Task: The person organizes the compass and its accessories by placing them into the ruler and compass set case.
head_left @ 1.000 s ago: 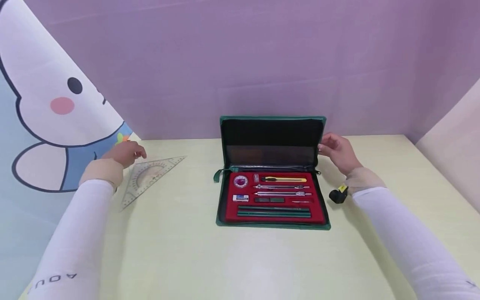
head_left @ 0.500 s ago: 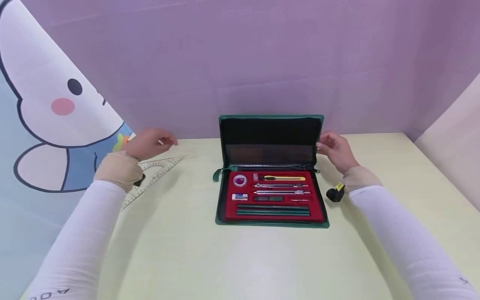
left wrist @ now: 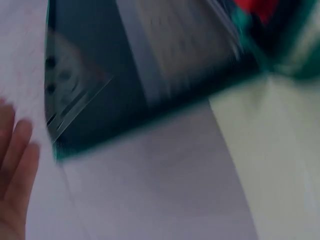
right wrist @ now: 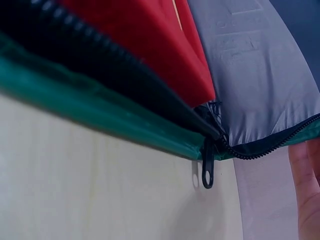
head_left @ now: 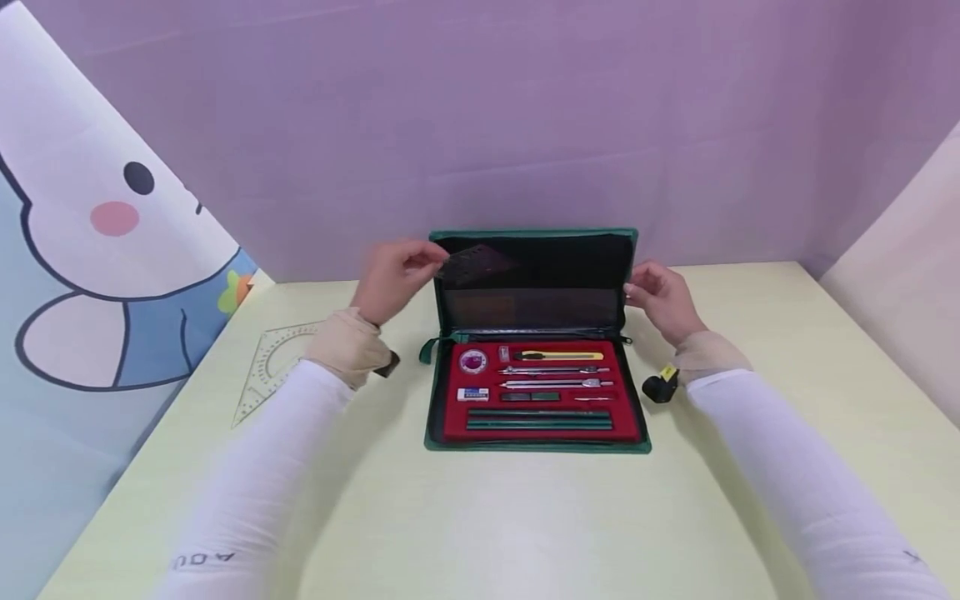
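My left hand (head_left: pixel 393 279) pinches a clear plastic set square (head_left: pixel 476 263) by its corner, held in front of the raised lid (head_left: pixel 555 267) of a green zip case. In the left wrist view the set square (left wrist: pixel 75 92) overlaps the dark inside of the lid, beside a clear pocket (left wrist: pixel 175 40). My right hand (head_left: pixel 663 302) holds the lid's right edge, keeping to the case's right side. In the right wrist view, fingers (right wrist: pixel 304 175) show at the lid's edge near the zip puller (right wrist: pixel 208 170). The case's red insert (head_left: pixel 540 404) lies flat on the table.
The insert holds a yellow cutter (head_left: pixel 558 356), compasses (head_left: pixel 555 384), an eraser (head_left: pixel 472 394) and green pencils (head_left: pixel 538 424). Another clear set square (head_left: pixel 258 379) with a protractor lies on the table at left, partly behind my sleeve. A purple cloth (head_left: pixel 525 125) rises behind the table.
My left hand has come up from the left side of the table and moved right, bringing a clear set square to the lid. The right hand stays at the lid's edge.
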Demonstrator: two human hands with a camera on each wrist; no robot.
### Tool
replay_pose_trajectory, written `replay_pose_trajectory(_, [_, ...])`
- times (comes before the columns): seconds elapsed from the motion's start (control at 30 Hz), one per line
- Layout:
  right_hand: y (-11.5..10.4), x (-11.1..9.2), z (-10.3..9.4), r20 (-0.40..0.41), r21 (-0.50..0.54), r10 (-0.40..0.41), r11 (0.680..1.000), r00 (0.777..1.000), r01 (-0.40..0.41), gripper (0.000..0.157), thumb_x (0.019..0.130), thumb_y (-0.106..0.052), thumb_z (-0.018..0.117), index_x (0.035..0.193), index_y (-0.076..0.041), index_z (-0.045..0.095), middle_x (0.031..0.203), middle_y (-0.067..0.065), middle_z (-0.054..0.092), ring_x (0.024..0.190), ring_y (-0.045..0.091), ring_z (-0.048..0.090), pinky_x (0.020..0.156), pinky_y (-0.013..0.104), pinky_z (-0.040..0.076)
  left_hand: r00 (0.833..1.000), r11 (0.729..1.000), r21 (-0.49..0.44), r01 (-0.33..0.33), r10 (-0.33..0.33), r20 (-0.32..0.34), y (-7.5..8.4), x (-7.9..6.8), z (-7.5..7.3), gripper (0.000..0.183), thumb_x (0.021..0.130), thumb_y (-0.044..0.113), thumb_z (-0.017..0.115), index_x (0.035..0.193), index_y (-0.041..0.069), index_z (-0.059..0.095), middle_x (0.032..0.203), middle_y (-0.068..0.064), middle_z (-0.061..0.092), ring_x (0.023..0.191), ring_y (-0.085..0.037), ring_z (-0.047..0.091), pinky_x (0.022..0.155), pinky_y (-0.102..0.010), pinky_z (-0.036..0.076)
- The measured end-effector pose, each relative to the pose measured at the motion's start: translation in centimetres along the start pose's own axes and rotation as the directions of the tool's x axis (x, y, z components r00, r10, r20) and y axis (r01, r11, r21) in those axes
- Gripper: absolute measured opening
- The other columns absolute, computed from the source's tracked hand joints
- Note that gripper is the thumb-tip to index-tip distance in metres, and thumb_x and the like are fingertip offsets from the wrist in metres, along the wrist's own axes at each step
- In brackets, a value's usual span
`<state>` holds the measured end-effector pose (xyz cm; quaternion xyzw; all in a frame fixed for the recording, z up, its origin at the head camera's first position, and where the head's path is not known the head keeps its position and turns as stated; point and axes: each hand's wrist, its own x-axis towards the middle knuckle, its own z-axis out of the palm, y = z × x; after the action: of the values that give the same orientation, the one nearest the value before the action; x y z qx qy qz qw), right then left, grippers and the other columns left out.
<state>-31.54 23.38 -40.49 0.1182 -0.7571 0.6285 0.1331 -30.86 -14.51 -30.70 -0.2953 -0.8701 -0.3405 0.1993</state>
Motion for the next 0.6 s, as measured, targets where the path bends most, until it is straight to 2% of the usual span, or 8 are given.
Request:
replay_pose_trajectory(0.13, [-0.1, 0.1, 0.3, 0.000, -0.018, 0.006, 1.000, 1.000, -0.006, 0.011, 0.091, 0.007, 0.054, 0.101, 0.009, 0.050, 0.080, -0.011, 0.059, 0.076, 0.001, 0.059, 0.070, 0.017, 0.052, 0.990, 1.000, -0.004, -0.019, 0.018, -0.142, 0.6, 0.6, 2.4, 0.011, 0.087, 0.008, 0.066, 0.096, 0.003, 0.070, 0.095, -0.011, 0.069, 0.085, -0.020, 0.065, 0.079, -0.032, 0.053])
replay_pose_trajectory(0.23, [-0.2, 0.1, 0.4, 0.003, -0.038, 0.009, 0.999, 1.000, -0.009, 0.009, 0.091, 0.006, 0.053, 0.100, 0.006, 0.051, 0.081, -0.011, 0.059, 0.077, 0.001, 0.059, 0.070, 0.015, 0.052, 0.981, 0.999, 0.021, -0.035, 0.039, -0.191, 0.6, 1.1, 3.9, 0.012, 0.087, 0.009, 0.066, 0.097, 0.003, 0.070, 0.094, -0.011, 0.068, 0.084, -0.020, 0.064, 0.078, -0.030, 0.054])
replay_pose_trajectory(0.4, [-0.1, 0.2, 0.5, 0.008, -0.060, 0.011, 0.998, 1.000, -0.010, 0.010, 0.091, 0.005, 0.054, 0.100, 0.006, 0.051, 0.081, -0.011, 0.059, 0.078, 0.001, 0.059, 0.071, 0.014, 0.051, 0.980, 0.999, 0.050, -0.020, 0.029, -0.199, 0.5, 1.5, 5.9, 0.013, 0.088, 0.011, 0.066, 0.097, 0.004, 0.069, 0.095, -0.010, 0.067, 0.083, -0.019, 0.063, 0.078, -0.029, 0.054])
replay_pose_trajectory(0.6, [-0.1, 0.2, 0.4, 0.007, -0.050, 0.013, 0.999, 1.000, -0.013, 0.008, 0.091, 0.007, 0.053, 0.097, 0.005, 0.051, 0.080, -0.009, 0.057, 0.077, 0.001, 0.059, 0.070, 0.015, 0.051, 0.986, 0.998, 0.068, 0.002, 0.009, -0.167, 0.5, 2.0, 7.6, 0.011, 0.089, 0.011, 0.065, 0.097, 0.005, 0.068, 0.095, -0.010, 0.066, 0.085, -0.019, 0.062, 0.080, -0.028, 0.053])
